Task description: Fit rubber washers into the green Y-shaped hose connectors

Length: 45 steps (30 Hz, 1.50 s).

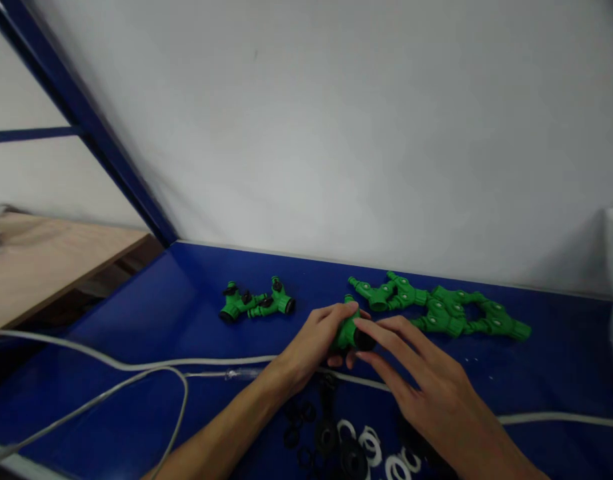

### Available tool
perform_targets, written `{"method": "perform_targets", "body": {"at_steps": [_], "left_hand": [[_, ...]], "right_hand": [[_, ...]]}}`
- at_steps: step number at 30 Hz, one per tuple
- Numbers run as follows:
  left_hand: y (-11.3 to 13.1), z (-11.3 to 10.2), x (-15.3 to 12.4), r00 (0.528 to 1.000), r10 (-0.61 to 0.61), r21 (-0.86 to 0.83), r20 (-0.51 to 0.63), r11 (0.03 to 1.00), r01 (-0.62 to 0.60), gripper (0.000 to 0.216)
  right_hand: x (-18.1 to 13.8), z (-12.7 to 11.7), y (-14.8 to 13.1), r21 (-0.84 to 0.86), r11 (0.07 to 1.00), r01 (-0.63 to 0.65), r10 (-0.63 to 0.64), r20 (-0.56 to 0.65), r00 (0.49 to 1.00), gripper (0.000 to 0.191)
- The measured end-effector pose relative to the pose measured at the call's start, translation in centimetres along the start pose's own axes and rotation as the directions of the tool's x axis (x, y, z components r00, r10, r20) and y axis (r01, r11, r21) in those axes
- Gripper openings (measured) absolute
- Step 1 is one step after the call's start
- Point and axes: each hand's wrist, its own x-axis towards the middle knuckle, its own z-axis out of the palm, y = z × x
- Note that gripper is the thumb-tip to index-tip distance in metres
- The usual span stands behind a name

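Observation:
My left hand (313, 347) is closed round a green plastic hose connector (347, 331) above the blue tabletop (161, 320). My right hand (426, 380) reaches in from the right, its fingertips pinching a black part at the connector's open end. Two assembled green connectors with black knobs (256, 303) lie to the left of my hands. A cluster of several green connectors (436, 310) lies at the right, near the wall.
Black rings (326, 433) and white rings (371, 440) lie loose near the table's front edge. A grey cable (136, 365) runs across the tabletop. A wooden surface (46, 257) stands at the left behind a blue frame post (86, 120). A white wall backs the table.

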Motion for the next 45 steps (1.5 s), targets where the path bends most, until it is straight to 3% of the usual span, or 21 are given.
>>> {"method": "perform_targets", "body": {"at_steps": [4,7,11,15,18,21,27,36,39,45], "left_hand": [[-0.1,0.0,0.0,1.000,0.011,0.000,0.010,1.000,-0.011,0.047],[-0.2,0.0,-0.1,1.000,0.002,0.000,0.011,1.000,-0.002,0.046],[-0.1,0.1,-0.1,1.000,-0.022,-0.043,-0.022,0.999,0.021,0.047],[0.1,0.1,-0.2,0.999,0.007,-0.003,-0.037,1.000,-0.007,0.048],[0.0,0.2,-0.2,0.998,0.009,0.044,-0.055,0.999,-0.007,0.049],[-0.2,0.2,-0.1,0.996,-0.006,0.051,-0.088,0.999,0.011,0.047],[-0.4,0.0,0.4,0.999,-0.016,0.023,-0.044,1.000,0.017,0.053],[-0.8,0.0,0.7,0.997,0.000,0.098,-0.071,0.995,0.007,0.047],[-0.8,-0.1,0.6,0.997,-0.006,0.047,-0.078,0.999,0.010,0.047],[0.2,-0.1,-0.1,0.993,-0.088,-0.191,0.080,0.976,0.102,0.051]], "right_hand": [[-0.1,0.0,0.5,-0.236,0.952,0.197,-0.224,-0.097,0.970,0.036],[0.0,-0.1,0.8,-0.268,0.933,0.238,-0.279,-0.125,0.952,0.040],[0.1,-0.3,0.7,-0.180,0.964,0.195,-0.211,-0.076,0.974,0.037],[-0.2,0.1,0.5,-0.214,0.952,0.217,-0.232,-0.048,0.972,0.034],[-0.5,0.6,0.0,-0.123,0.992,0.028,-0.037,-0.069,0.997,0.023],[-0.6,0.8,-0.3,-0.046,0.993,-0.105,0.103,-0.049,0.994,0.026],[-0.4,0.5,-0.3,-0.025,0.998,-0.061,0.063,0.113,0.992,0.033],[-0.6,0.9,-0.6,-0.010,0.978,-0.206,0.206,-0.011,0.978,0.024],[-0.6,0.6,-0.6,-0.017,0.988,-0.151,0.152,0.053,0.987,0.033],[-0.5,0.3,0.4,0.058,0.991,-0.124,0.118,0.096,0.988,0.033]]}}
